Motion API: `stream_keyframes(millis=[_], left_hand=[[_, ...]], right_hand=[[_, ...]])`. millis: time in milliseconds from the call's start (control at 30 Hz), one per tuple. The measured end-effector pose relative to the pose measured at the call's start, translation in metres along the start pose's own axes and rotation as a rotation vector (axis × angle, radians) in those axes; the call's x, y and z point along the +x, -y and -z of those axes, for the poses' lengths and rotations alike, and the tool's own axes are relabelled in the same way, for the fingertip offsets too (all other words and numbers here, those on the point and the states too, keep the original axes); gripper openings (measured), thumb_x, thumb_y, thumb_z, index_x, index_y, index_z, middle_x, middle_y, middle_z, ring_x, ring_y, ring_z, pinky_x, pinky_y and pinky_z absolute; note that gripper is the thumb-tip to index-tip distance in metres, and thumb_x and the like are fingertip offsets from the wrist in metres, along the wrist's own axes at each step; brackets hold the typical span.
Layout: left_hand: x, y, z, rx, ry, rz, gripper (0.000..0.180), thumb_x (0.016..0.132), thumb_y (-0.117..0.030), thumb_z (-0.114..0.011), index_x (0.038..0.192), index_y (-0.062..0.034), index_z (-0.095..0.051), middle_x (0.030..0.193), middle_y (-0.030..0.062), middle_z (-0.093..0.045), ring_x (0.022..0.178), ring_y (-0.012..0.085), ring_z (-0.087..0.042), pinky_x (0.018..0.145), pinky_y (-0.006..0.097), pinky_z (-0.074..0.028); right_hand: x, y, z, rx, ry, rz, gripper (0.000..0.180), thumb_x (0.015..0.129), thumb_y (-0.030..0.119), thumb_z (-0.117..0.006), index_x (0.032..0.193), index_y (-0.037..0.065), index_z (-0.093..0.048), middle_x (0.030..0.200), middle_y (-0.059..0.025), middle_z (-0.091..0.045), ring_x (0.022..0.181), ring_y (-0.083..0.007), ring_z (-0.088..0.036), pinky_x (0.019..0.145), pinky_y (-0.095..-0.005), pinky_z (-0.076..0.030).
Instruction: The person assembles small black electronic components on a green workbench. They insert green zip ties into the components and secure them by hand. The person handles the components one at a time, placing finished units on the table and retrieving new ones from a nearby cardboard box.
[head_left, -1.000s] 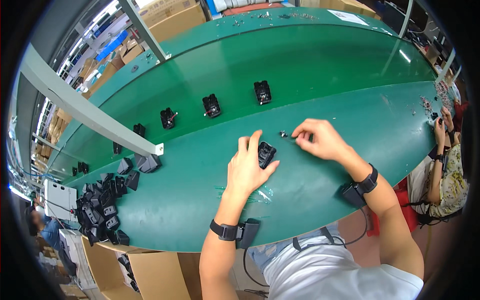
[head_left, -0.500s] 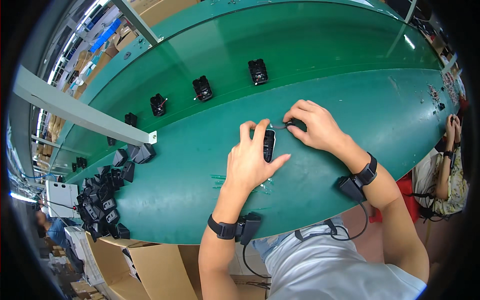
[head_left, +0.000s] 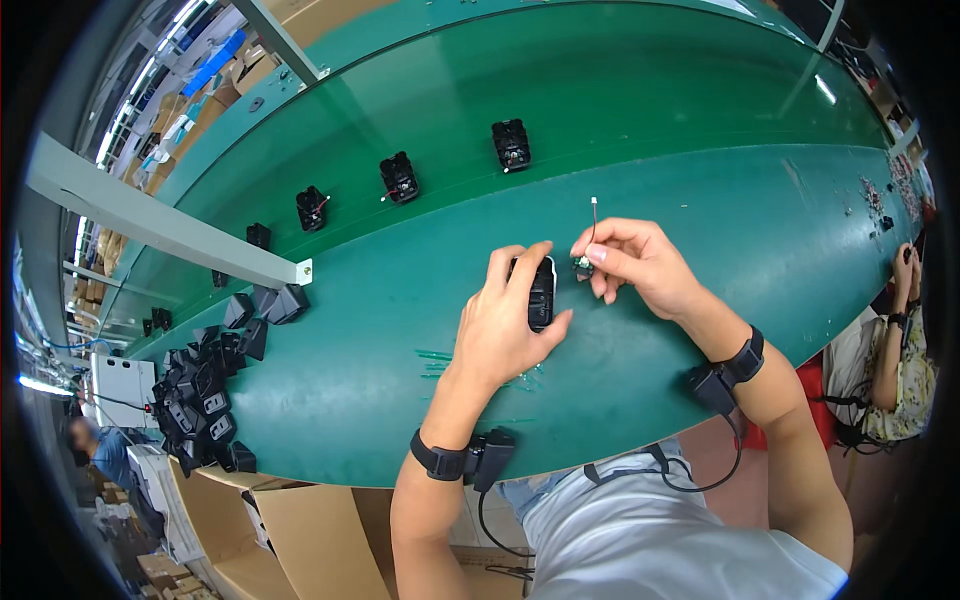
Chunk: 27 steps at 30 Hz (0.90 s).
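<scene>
My left hand (head_left: 497, 318) is wrapped round a black plastic housing (head_left: 542, 296) on the green table, its thumb along the near end and its fingers over the far end. Part of the housing is hidden under those fingers. Just to the right, my right hand (head_left: 640, 262) pinches a small green circuit board (head_left: 583, 265) between thumb and fingers. From the board a thin dark wire (head_left: 595, 218) rises, ending in a small white plug (head_left: 593, 200). The board and the housing are apart.
Beyond the table, several black housings with wires (head_left: 399, 178) stand in a row on a green belt (head_left: 620, 100). Black plastic shells (head_left: 195, 400) are heaped at the left. Thin green strips (head_left: 432, 362) lie near my left wrist. A grey post (head_left: 170, 220) crosses the left side. Another person's hands (head_left: 905, 268) show far right.
My right hand has rolled over, bringing the circuit board into sight. The wire, earlier stretched toward my left hand, now points away from me. My left hand stays on the housing.
</scene>
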<state>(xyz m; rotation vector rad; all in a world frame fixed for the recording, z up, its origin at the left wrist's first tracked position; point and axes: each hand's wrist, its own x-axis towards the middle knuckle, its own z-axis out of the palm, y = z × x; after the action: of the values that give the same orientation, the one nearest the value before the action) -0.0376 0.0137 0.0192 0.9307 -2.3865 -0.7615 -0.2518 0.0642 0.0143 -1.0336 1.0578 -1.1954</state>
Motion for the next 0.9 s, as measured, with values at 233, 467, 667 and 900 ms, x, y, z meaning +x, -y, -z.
stream_keyframes(millis=[233, 467, 667, 900], left_hand=[[-0.001, -0.007, -0.005, -0.123, -0.012, 0.043, 0.068, 0.071, -0.019, -0.083, 0.135, -0.0149, -0.059, 0.121, 0.0159, -0.055, 0.102, 0.0341, -0.063, 0.084, 0.041, -0.055], [-0.002, -0.002, -0.009, -0.166, -0.072, 0.019, 0.057, 0.071, -0.018, -0.082, 0.125, -0.0105, -0.066, 0.121, 0.0164, -0.057, 0.105, 0.033, -0.063, 0.086, 0.04, -0.054], [0.002, -0.001, -0.008, -0.172, -0.065, 0.014, 0.054, 0.07, -0.014, -0.08, 0.122, -0.008, -0.068, 0.117, 0.0167, -0.059, 0.105, 0.0342, -0.062, 0.09, 0.04, -0.053], [-0.002, -0.004, -0.003, -0.209, 0.007, -0.024, 0.077, 0.069, -0.012, -0.083, 0.14, -0.0116, -0.053, 0.125, 0.0184, -0.054, 0.109, 0.0342, -0.061, 0.092, 0.041, -0.052]], right_hand=[[-0.004, -0.011, -0.014, -0.305, -0.205, 0.303, 0.012, 0.096, 0.007, -0.062, 0.103, -0.002, -0.059, 0.072, -0.0033, -0.064, 0.06, -0.0084, -0.064, 0.054, -0.0217, -0.051], [-0.009, -0.005, -0.021, -0.261, -0.17, 0.215, 0.009, 0.095, 0.004, -0.061, 0.101, -0.001, -0.057, 0.071, -0.0039, -0.066, 0.06, -0.0062, -0.064, 0.052, -0.0205, -0.05], [-0.003, -0.011, -0.012, -0.901, -0.305, 0.717, 0.008, 0.087, 0.006, -0.072, 0.094, 0.004, -0.067, 0.072, -0.003, -0.068, 0.057, -0.0145, -0.066, 0.051, -0.0253, -0.052], [-0.001, 0.001, -0.006, -0.854, -0.23, 0.754, 0.015, 0.079, 0.005, -0.078, 0.091, 0.004, -0.071, 0.092, -0.0074, -0.065, 0.078, -0.0213, -0.065, 0.065, -0.0321, -0.054]])
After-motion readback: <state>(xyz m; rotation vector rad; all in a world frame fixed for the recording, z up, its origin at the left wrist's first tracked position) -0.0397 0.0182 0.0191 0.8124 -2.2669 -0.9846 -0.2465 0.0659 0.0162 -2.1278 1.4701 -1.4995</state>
